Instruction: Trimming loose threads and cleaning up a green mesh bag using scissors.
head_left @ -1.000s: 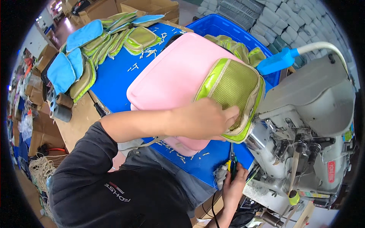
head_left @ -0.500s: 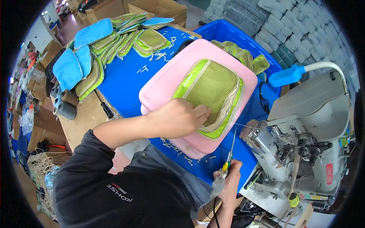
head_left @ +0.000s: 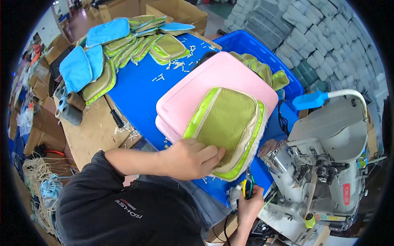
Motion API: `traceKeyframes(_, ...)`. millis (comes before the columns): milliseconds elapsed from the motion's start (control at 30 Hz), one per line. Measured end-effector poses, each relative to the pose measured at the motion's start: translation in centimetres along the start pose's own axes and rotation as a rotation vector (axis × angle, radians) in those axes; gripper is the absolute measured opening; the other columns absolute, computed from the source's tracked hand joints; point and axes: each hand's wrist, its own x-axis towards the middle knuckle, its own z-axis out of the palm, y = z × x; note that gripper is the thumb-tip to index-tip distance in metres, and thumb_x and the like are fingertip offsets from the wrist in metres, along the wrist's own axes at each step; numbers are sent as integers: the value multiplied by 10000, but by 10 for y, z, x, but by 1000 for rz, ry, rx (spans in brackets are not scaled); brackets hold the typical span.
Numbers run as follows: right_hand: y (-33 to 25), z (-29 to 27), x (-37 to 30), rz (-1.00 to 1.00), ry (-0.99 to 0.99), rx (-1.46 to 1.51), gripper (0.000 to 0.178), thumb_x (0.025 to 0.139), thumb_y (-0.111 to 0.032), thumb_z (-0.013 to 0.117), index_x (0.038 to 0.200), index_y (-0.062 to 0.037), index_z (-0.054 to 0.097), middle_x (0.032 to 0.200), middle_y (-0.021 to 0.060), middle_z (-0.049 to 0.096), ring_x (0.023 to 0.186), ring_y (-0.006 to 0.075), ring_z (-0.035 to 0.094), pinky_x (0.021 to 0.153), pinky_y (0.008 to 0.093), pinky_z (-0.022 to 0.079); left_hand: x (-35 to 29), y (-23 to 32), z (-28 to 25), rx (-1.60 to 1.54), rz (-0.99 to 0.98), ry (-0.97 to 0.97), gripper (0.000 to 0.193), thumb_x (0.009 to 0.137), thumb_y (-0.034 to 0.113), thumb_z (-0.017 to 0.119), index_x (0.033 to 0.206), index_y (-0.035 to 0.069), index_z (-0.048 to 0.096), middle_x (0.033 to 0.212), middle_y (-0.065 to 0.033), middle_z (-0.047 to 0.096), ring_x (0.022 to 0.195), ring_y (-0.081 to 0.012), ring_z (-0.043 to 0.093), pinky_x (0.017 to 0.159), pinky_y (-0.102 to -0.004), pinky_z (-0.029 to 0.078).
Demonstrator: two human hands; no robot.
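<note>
My left hand (head_left: 193,159) is closed on the near edge of a green mesh pocket panel (head_left: 227,119), fingers pinching its lower part. The panel has bright lime borders, beige binding and a pale fuzzy edge on its right side. It lies tilted over a pink plastic lid-like board (head_left: 193,88) and overhangs the board's near side. Low on the right, my right hand (head_left: 251,201) grips scissors (head_left: 248,186) with yellow and green handles. Their blades point up toward the panel's near corner, which partly hides them. A whitish bundle (head_left: 234,196) sits beside the scissors' handles.
A sewing machine (head_left: 324,151) with a blue-headed lamp (head_left: 310,99) stands at right. Finished-looking green and blue panels (head_left: 107,32) pile at far left on the blue table (head_left: 127,96), among thread scraps. Behind is a blue crate (head_left: 262,45) of green pieces; thread spools (head_left: 73,115) stand left.
My left hand has drawn the panel toward me, so it now hangs over the pink board's near side. The scissors have lowered, and the thread stretched toward the machine no longer shows.
</note>
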Motion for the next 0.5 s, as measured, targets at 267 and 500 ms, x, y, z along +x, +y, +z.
traceKeyframes(267, -86, -35, 19, 35, -199, 1263, 235, 961, -149, 587, 1121, 24, 596, 1037, 64, 565, 864, 102, 543, 752, 237, 442, -6, 44, 3, -139, -28, 56, 482, 735, 240, 674, 1129, -32, 621, 763, -13, 455, 524, -104, 489, 451, -250, 407)
traceKeyframes(500, -104, -42, 26, -246, -251, 1084, 122, 892, 3, 633, 1009, 21, 603, 791, -16, 516, 685, 60, 452, 636, 190, 357, 28, -4, -65, -333, -141, 256, 520, 672, 227, 852, 1108, 18, 663, 835, -69, 613, 615, -182, 614, 490, -283, 464)
